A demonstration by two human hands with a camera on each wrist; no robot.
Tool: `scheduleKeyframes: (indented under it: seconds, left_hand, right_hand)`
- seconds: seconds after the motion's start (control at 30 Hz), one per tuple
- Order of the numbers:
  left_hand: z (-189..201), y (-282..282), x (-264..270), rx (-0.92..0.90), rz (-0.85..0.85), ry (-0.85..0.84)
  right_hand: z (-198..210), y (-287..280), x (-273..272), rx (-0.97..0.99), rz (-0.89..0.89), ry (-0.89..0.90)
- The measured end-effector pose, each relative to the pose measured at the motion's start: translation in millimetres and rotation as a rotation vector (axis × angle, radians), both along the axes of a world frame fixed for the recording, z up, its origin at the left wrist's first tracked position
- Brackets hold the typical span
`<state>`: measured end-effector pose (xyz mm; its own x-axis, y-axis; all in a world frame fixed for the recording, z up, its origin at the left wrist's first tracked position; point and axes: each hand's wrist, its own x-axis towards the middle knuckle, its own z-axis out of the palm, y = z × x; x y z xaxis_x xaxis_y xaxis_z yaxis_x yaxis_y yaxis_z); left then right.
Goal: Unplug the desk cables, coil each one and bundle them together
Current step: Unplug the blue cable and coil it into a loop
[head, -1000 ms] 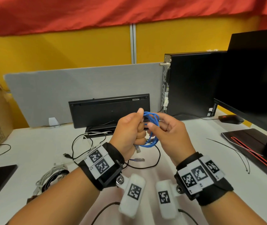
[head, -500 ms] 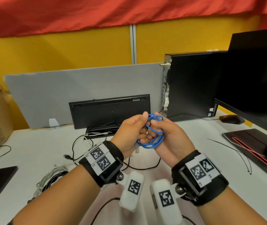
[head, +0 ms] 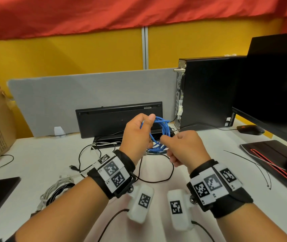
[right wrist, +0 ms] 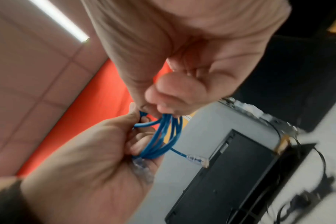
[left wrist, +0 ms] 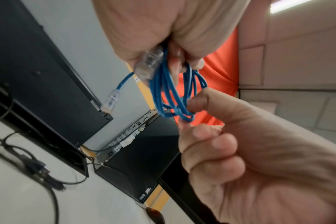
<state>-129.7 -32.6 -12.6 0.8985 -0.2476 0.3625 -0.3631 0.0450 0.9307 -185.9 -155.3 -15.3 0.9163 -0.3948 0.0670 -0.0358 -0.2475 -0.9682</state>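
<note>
White desk [head: 34, 165]; both hands grip coiled blue cable [head: 163, 130].

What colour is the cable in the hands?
Blue cable, clearest in the left wrist view.

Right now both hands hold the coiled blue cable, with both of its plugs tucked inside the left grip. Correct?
Not quite. Both hands do hold the coiled blue cable, but only one plug sits in the left hand. The other plug dangles free on a short tail, outside either grip. The left wrist view shows this; the right hand pinches the loops only.
</note>
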Motion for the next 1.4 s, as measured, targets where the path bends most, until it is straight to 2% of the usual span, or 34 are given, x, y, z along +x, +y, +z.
scheduleKeyframes:
  seconds: [0.1, 0.17, 0.2, 0.27, 0.33, 0.4, 0.53, 0.6, 0.7, 0.77, 0.87, 0.97, 1.03, 1.1, 1.2, 1.27, 1.4]
  left_hand:
    - [-2.1, -0.1, -3.9, 0.007, 0.011, -0.039]
    - [-2.5, -0.1, -6.2, 0.015, 0.032, -0.028]
    - [-2.9, 0.2, -6.1, 0.022, 0.046, -0.016]
    - [-4.0, 1.5, -4.7, 0.015, 0.052, 0.011]
    - [-4.6, 1.9, -4.5, -0.005, 0.038, 0.02]
    - [-5.5, 1.6, -3.4, -0.024, 0.042, 0.019]
    - [-9.5, 8.0, 2.7, -0.019, 0.097, 0.04]
    - [-13.4, 11.5, 4.2, -0.003, 0.106, 0.056]
    - [-17.6, 12.0, 6.4, -0.055, 0.071, 0.118]
    - [-16.7, 15.1, 10.5, -0.152, 0.036, 0.212]
    - [-14.1, 24.6, 16.5, -0.289, -0.05, 0.381]
    - [-11.6, 23.1, 17.3, -0.266, -0.021, 0.382]
    - [-9.0, 18.8, 15.8, -0.261, 0.028, 0.362]
    - [-6.9, 15.4, 12.8, -0.29, 0.023, 0.364]
    - [-7.3, 10.4, 3.8, -0.314, -0.044, 0.39]
    - [-7.1, 6.8, -2.5, -0.32, -0.084, 0.392]
    - [-3.8, 1.4, -8.1, -0.35, -0.107, 0.38]
  right_hand:
    - [0.1, 0.7, -0.1, 0.121, 0.039, 0.081]
    - [-0.5, 2.8, -0.7, 0.136, 0.024, 0.05]
    - [-2.7, 3.0, -1.4, 0.083, -0.008, -0.006]
    - [-6.1, 4.7, -4.3, -0.149, -0.086, -0.177]
    - [-6.5, 9.8, -7.4, -0.376, -0.032, -0.365]
    - [-7.8, 15.6, -8.3, -0.483, 0.077, -0.445]
    - [-9.0, 18.6, -7.3, -0.563, 0.228, -0.386]
    - [-10.5, 17.5, -5.8, -0.628, 0.258, -0.338]
    - [-11.5, 15.7, -3.9, -0.614, 0.26, -0.334]
    - [-12.4, 11.6, -2.2, -0.499, 0.272, -0.381]
    - [-10.7, -0.5, -1.4, -0.115, 0.261, -0.472]
    - [-10.5, -2.9, -0.6, 0.209, 0.152, -0.544]
    - [-11.1, 0.8, 0.9, 0.475, 0.068, -0.527]
    - [-11.6, 1.9, 3.7, 0.642, -0.046, -0.468]
    - [-13.6, -5.0, 9.3, 0.686, -0.179, -0.359]
    - [-15.3, -5.3, 12.4, 0.675, -0.198, -0.313]
    - [-18.0, -0.3, 14.8, 0.582, -0.245, -0.323]
